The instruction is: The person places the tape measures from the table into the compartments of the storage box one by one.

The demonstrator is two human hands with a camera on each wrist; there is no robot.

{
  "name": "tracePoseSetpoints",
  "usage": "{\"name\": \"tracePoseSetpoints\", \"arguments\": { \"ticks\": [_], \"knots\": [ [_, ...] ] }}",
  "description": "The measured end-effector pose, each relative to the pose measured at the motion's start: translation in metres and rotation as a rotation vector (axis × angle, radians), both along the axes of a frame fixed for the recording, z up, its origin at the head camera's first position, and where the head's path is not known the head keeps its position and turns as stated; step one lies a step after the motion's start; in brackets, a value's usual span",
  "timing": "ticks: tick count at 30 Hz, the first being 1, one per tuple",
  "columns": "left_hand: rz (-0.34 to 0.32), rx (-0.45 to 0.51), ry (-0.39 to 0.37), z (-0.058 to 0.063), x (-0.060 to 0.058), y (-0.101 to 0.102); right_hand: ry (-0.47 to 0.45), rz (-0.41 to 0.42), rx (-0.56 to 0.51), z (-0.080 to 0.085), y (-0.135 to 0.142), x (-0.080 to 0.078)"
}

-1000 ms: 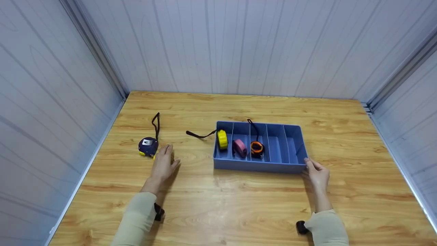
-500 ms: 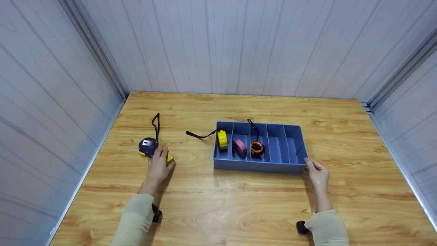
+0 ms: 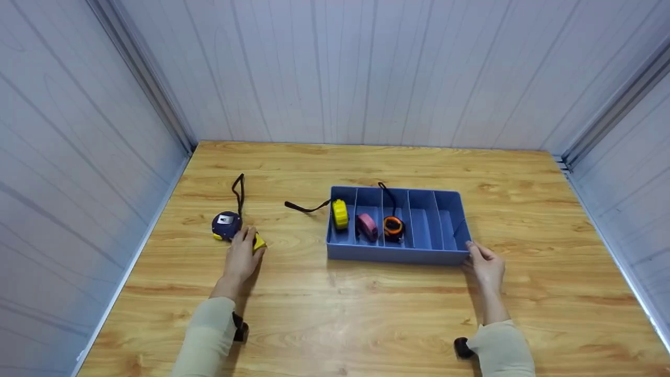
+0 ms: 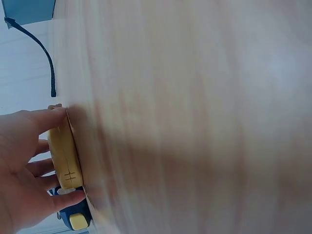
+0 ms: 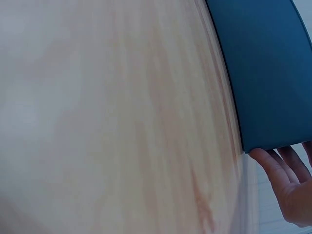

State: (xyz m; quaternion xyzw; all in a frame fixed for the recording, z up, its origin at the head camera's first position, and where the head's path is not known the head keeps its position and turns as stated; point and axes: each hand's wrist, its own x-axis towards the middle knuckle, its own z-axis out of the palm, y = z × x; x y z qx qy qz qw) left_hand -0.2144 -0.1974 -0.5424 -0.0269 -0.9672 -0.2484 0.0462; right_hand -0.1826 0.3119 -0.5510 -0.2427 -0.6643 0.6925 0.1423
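My left hand (image 3: 241, 260) grips a yellow tape measure (image 3: 259, 242), which lies on the table. In the left wrist view its thumb and fingers span the yellow tape measure (image 4: 64, 153) from end to end. Just beyond lies a dark blue tape measure (image 3: 226, 225) with a metal clip and a black strap. My right hand (image 3: 488, 269) holds the near right corner of a blue divided box (image 3: 398, 255); the right wrist view has the thumb at the corner of the box (image 5: 268, 78) and the fingers along its end wall.
Three compartments from the left hold a yellow tape measure (image 3: 340, 214), a pink tape measure (image 3: 368, 226) and an orange-and-black tape measure (image 3: 393, 229). A black strap (image 3: 309, 209) hangs over the box's left side. Pale panel walls (image 3: 345, 73) enclose the wooden table (image 3: 335, 314).
My left hand has shifted slightly left and towards me, and its fingers have closed around the yellow tape measure, which now shows more. My right hand and the box have stayed put.
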Motion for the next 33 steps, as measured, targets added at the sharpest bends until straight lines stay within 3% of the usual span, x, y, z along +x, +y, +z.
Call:
{"name": "tracePoseSetpoints", "arguments": {
  "ticks": [4,12,17,24,33],
  "knots": [
    [-0.002,0.014,0.049,-0.001,0.000,-0.001,-0.020,-0.011,0.040,0.014,-0.008,0.003],
    [0.001,0.028,0.068,0.002,0.001,0.001,-0.029,0.007,0.007,0.018,-0.008,0.005],
    [0.010,0.042,0.048,0.005,0.001,0.004,-0.010,0.007,0.033,0.013,-0.006,0.003],
    [0.020,0.061,0.040,0.011,0.001,0.012,-0.018,-0.020,0.005,-0.009,0.003,-0.005],
    [0.031,0.103,0.040,0.017,0.002,0.027,-0.019,-0.008,0.024,0.017,-0.008,0.005]
  ]
}}
